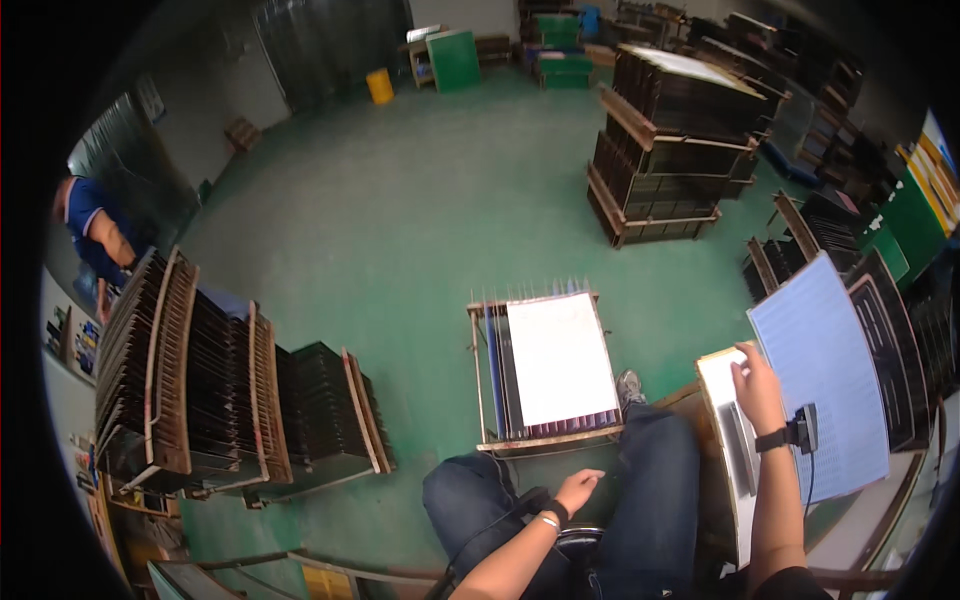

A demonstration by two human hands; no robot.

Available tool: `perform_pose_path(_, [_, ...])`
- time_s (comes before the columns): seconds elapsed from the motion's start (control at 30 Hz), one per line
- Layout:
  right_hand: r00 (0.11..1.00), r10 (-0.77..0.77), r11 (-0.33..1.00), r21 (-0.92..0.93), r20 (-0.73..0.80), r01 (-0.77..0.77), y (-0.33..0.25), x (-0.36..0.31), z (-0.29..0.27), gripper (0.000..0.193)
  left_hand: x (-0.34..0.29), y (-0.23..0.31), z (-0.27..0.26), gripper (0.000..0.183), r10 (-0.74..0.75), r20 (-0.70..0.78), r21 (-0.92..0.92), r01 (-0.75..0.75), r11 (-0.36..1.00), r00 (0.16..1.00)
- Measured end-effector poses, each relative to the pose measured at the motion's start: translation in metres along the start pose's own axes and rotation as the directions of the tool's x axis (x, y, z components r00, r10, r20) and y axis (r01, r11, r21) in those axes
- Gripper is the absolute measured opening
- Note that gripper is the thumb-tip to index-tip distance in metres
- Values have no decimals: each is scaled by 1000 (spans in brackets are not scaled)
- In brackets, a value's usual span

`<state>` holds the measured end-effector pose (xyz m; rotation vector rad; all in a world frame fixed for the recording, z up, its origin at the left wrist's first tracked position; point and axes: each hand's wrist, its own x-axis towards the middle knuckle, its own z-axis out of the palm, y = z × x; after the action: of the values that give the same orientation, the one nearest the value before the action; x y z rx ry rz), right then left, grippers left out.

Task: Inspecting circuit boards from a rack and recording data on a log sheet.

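Observation:
My left hand (577, 492) hovers over my lap, its fingers drawn together and nothing visible in them. To the right, my right hand (757, 382) has curled fingers above a white-topped stack (720, 385); what its fingertips pinch, if anything, I cannot make out. A grey bar-shaped item (738, 445) lies along this stack. Behind my right forearm leans a large light-blue sheet (825, 345) covered in fine rows of marks. In front of my knees, a low slotted rack (545, 441) bears a white rectangular sheet (562, 360) above dark panels.
Racks full of dark panels (225, 390) stand at the left, beside a person in a blue shirt (95, 225). A tall stack of racks (665, 165) is at the far right. A yellow bin (380, 86) and a green board (454, 60) stand at the back.

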<state>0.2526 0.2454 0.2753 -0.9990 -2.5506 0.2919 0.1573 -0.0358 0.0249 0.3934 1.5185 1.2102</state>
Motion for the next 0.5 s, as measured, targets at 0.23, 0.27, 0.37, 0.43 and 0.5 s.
perform_pose_path(0.23, [927,-37,887,440,374,-142,-72,139,202,27,74,-103,-2,19,-679,-171,-895,175,410,714])
perform_pose_path(0.27, [914,54,817,509,402,-272,-64,159,242,26,86,-105,-4,21,-749,-105,-932,199,304,654])
perform_pose_path(0.37, [971,9,936,339,237,-91,-70,219,343,25,114,-84,-13,34,-749,-120,-979,50,200,652])
perform_pose_path(0.43, [942,-281,890,417,185,184,-157,244,410,25,92,-205,-5,27,-409,-350,-866,-125,483,842])
perform_pose_path(0.5, [894,-358,884,407,268,232,-135,292,445,29,103,-127,0,32,-262,-417,-64,260,964,870])
